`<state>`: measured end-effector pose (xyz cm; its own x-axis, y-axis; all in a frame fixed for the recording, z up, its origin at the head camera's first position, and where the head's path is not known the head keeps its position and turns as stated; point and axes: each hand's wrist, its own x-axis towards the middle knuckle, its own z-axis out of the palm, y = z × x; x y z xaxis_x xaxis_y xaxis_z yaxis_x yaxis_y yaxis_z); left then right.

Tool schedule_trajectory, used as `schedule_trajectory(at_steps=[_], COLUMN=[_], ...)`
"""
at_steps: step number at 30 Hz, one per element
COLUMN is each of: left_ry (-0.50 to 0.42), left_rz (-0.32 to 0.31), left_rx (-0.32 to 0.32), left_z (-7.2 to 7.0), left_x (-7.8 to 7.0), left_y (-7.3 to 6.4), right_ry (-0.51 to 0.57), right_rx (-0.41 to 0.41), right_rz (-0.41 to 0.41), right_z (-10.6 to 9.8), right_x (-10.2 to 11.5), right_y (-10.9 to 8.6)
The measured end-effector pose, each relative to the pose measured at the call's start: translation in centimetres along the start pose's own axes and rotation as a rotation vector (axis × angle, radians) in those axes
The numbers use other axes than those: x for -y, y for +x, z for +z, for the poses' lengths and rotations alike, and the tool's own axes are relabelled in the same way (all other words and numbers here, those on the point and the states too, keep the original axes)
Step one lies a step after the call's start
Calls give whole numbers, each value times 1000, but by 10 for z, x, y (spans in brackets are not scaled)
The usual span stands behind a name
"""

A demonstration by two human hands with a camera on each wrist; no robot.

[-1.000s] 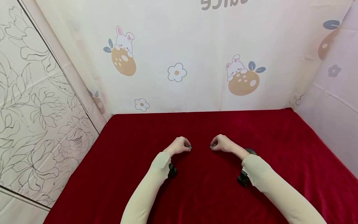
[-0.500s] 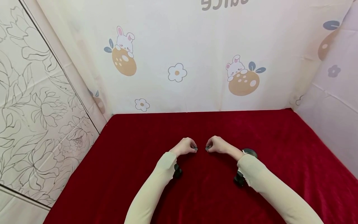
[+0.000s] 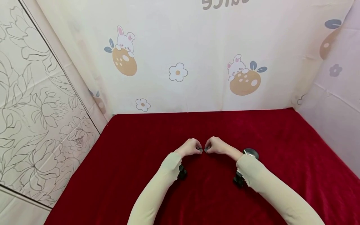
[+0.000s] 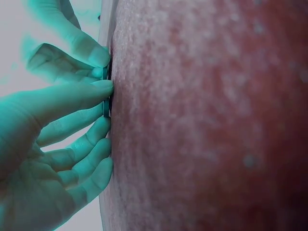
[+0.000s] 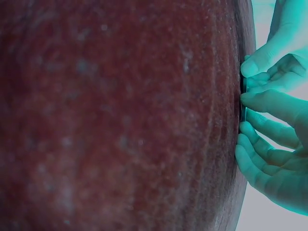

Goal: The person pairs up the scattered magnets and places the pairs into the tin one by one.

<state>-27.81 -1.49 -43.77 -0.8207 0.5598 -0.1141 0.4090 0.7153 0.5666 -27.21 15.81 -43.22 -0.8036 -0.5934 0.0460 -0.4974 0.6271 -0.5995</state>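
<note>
In the head view my left hand pinches a small thin grey piece between thumb and fingers, low over the red cloth. Facing it, my right hand pinches a similar grey piece. A narrow gap parts the two pieces there. Seen edge-on in the left wrist view, the left hand's piece looks flat and dark, right at the cloth, in line with the other piece. The right wrist view shows the right thumb and fingers on its piece. Fingertips hide much of both pieces.
A dark round object lies on the red cloth, partly behind the right wrist. Black wrist devices hang under both sleeves. A printed curtain closes off the back, with patterned panels on the left.
Both hands have moved toward each other, each with its grey piece, and the gap between the pieces has shrunk. More of the dark round object shows beside the right wrist.
</note>
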Motion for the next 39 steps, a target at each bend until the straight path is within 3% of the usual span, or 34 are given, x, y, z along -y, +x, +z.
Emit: schedule_trajectory(at_steps=[10, 11, 14, 17, 18, 19, 24, 32, 39], left_ry=[6, 7, 12, 26, 33, 37, 38, 58, 105], left_rz=[7, 8, 8, 20, 27, 32, 41, 44, 66], left_rx=[-2, -3, -4, -9, -12, -14, -13, 7, 15], left_z=[1, 1, 2, 2, 2, 2, 2, 2, 6], left_x=[-3, -3, -3, -3, -3, -3, -6, -11, -10], left_y=[1, 1, 0, -1, 0, 0, 0, 2, 6], right_ry=[-4, 9, 31, 39, 33, 31, 47, 79, 53], right_rx=[6, 5, 5, 4, 6, 7, 7, -10, -67], right_rz=[9, -31, -41, -35, 13, 29, 64, 54, 51], right_z=[1, 10, 8, 4, -7, -9, -16, -24, -29], right_x=[1, -24, -24, -23, 3, 5, 8, 9, 11], right_y=[1, 8, 4, -1, -11, -13, -27, -45, -58])
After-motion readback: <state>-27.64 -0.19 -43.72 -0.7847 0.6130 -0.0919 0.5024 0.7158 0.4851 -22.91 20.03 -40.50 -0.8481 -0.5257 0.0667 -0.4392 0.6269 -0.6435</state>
